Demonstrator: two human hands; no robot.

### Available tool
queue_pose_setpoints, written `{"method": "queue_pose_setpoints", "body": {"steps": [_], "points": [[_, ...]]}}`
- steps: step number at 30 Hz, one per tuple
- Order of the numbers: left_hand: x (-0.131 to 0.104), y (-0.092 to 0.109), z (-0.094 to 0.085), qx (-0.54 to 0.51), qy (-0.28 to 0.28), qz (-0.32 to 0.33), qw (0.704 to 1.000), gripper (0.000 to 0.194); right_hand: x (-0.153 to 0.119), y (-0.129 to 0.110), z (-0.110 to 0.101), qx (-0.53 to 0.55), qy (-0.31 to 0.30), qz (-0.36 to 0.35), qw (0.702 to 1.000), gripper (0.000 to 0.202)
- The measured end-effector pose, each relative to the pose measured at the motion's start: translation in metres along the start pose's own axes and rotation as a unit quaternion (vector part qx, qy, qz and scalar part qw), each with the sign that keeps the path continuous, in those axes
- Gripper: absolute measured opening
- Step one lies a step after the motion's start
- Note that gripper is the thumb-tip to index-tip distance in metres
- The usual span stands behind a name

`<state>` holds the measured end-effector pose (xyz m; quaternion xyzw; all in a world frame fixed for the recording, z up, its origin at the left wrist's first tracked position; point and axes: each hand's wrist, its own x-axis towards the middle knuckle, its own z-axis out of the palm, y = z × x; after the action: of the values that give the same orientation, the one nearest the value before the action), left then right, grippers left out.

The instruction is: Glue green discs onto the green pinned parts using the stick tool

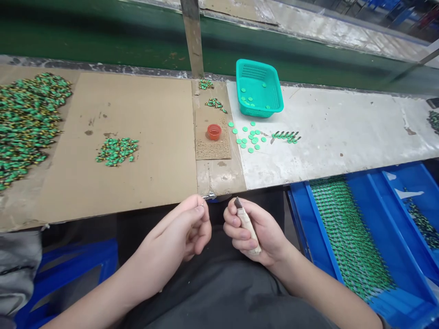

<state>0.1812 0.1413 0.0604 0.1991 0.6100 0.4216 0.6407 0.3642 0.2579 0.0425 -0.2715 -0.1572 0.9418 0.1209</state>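
My left hand (181,230) is closed in a pinch in front of the table's edge; something tiny and pale shows at its fingertips, too small to name. Beside it on the right, my right hand (257,228) is wrapped round a tool (249,226) with a pale wrapped handle and a dark tip pointing up. Beyond the hands, a small red cup (214,132) sits on a speckled cardboard piece (213,150). Flat green discs (253,132) lie scattered to its right, near a row of small green pieces with dark ends (286,136).
A teal basket (259,109) holds several green discs. Small green parts form a large pile (27,123) at far left and a smaller pile (117,151) on cardboard. Blue trays (387,219) with green pieces are at right; a blue stool (72,269) is at lower left.
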Motion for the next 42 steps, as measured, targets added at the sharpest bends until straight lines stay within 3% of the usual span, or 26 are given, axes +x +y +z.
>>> {"method": "queue_pose_setpoints", "body": {"steps": [3, 5, 7, 10, 12, 14, 17, 28, 31, 34, 42], "points": [[-0.001, 0.002, 0.001, -0.028, -0.021, -0.018, 0.999, 0.055, -0.004, 0.002, 0.001, -0.081, 0.046, -0.082, 0.992, 0.027], [-0.002, 0.005, 0.002, -0.050, -0.052, -0.009, 0.997, 0.054, -0.008, 0.002, 0.002, -0.194, 0.088, -0.163, 0.963, 0.023], [-0.005, 0.006, 0.003, -0.066, -0.081, -0.006, 0.995, 0.048, -0.014, 0.002, 0.005, -0.338, 0.118, -0.258, 0.897, 0.016], [-0.011, 0.007, 0.006, -0.071, -0.088, -0.005, 0.994, 0.046, -0.019, -0.001, 0.009, -0.533, 0.108, -0.396, 0.740, 0.008], [-0.014, 0.007, 0.008, -0.076, -0.075, -0.003, 0.994, 0.050, -0.021, -0.002, 0.011, -0.610, 0.084, -0.451, 0.646, 0.011], [-0.016, 0.006, 0.011, -0.083, -0.062, -0.003, 0.995, 0.051, -0.020, -0.003, 0.013, -0.652, 0.074, -0.481, 0.581, 0.013], [-0.017, 0.004, 0.013, -0.082, -0.059, -0.010, 0.995, 0.050, -0.019, -0.002, 0.015, -0.683, 0.062, -0.499, 0.530, 0.015], [-0.019, 0.003, 0.013, -0.007, -0.069, -0.003, 0.998, 0.057, -0.021, -0.001, 0.020, -0.710, 0.057, -0.493, 0.499, 0.016], [-0.022, 0.001, 0.012, 0.013, -0.063, -0.017, 0.998, 0.056, -0.021, -0.002, 0.019, -0.696, 0.077, -0.498, 0.512, 0.017], [-0.024, -0.001, 0.010, 0.031, -0.058, -0.020, 0.998, 0.059, -0.022, -0.001, 0.020, -0.690, 0.056, -0.496, 0.525, 0.017], [-0.022, -0.004, 0.009, 0.078, -0.047, 0.010, 0.996, 0.056, -0.021, 0.002, 0.019, -0.690, 0.056, -0.491, 0.529, 0.020]]}}
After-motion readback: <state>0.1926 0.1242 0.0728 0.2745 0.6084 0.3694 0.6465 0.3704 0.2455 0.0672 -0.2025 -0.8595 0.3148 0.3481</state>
